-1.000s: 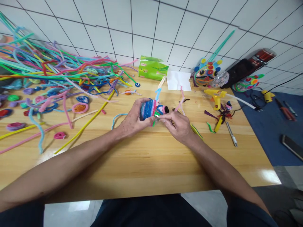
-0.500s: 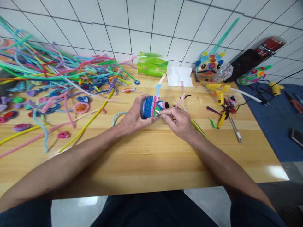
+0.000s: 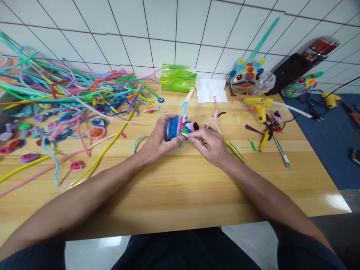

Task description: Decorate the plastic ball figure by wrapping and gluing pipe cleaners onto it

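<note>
My left hand is wrapped round a cup-shaped craft piece wound with blue and pink pipe cleaners, tilted on its side over the table. The thumb presses along its near edge, by a green strip at the rim. Close on the right, my right hand pinches a small, thin, shiny metal tool, its tip against that green strip. Most of the tool is hidden by the fingers. Just behind the fingertips lies a small blue, pink and black pipe cleaner piece.
Loose pipe cleaners heap up at the left. A green tissue pack and white paper lie near the tiled wall. To the right are a yellow glue gun, a pen-like cutter, decorated figures and a red-black flask.
The view has shifted slightly. Both hands keep their hold; the craft piece has turned a little, and the metal tip still touches the green strip.
</note>
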A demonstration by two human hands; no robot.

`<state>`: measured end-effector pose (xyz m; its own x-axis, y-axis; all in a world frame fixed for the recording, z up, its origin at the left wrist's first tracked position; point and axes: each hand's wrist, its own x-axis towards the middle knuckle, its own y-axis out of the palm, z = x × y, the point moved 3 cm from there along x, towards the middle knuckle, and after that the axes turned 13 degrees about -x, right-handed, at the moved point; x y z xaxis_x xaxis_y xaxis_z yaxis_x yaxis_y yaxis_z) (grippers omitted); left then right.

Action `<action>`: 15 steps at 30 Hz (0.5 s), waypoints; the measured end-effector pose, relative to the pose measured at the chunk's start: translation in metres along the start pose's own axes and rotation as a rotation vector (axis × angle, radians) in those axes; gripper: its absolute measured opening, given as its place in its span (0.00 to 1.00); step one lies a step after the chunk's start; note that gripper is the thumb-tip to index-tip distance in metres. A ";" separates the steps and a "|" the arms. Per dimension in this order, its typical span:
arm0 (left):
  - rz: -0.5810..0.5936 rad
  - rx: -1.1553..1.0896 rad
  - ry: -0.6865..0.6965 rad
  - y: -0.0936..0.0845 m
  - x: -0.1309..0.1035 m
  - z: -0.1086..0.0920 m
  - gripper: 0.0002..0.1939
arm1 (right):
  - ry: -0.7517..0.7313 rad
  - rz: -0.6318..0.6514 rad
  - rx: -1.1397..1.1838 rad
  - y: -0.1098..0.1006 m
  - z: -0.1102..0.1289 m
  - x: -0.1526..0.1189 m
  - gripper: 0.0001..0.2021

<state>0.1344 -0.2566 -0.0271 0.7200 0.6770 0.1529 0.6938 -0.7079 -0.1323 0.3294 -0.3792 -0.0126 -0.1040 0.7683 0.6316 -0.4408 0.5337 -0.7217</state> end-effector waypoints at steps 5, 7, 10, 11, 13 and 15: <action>-0.021 -0.028 -0.005 0.001 -0.001 -0.002 0.36 | 0.042 0.035 -0.015 0.002 -0.003 0.000 0.08; -0.024 -0.028 -0.002 0.001 0.000 -0.001 0.36 | 0.042 0.040 -0.009 0.002 -0.001 -0.001 0.08; -0.027 -0.017 0.009 0.001 0.001 0.002 0.38 | 0.051 0.027 -0.004 -0.003 0.003 -0.001 0.08; -0.027 -0.020 0.015 0.001 0.001 0.003 0.38 | 0.070 0.014 -0.002 -0.007 0.003 0.000 0.07; -0.028 -0.036 0.018 0.002 0.001 0.005 0.39 | 0.153 -0.035 0.000 -0.019 -0.006 0.002 0.06; -0.036 -0.052 0.003 0.002 0.001 0.005 0.39 | 0.301 -0.110 -0.004 -0.033 -0.028 0.004 0.07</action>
<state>0.1371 -0.2563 -0.0325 0.6944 0.7018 0.1594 0.7173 -0.6927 -0.0752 0.3688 -0.3837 0.0059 0.2134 0.7754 0.5943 -0.4307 0.6207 -0.6552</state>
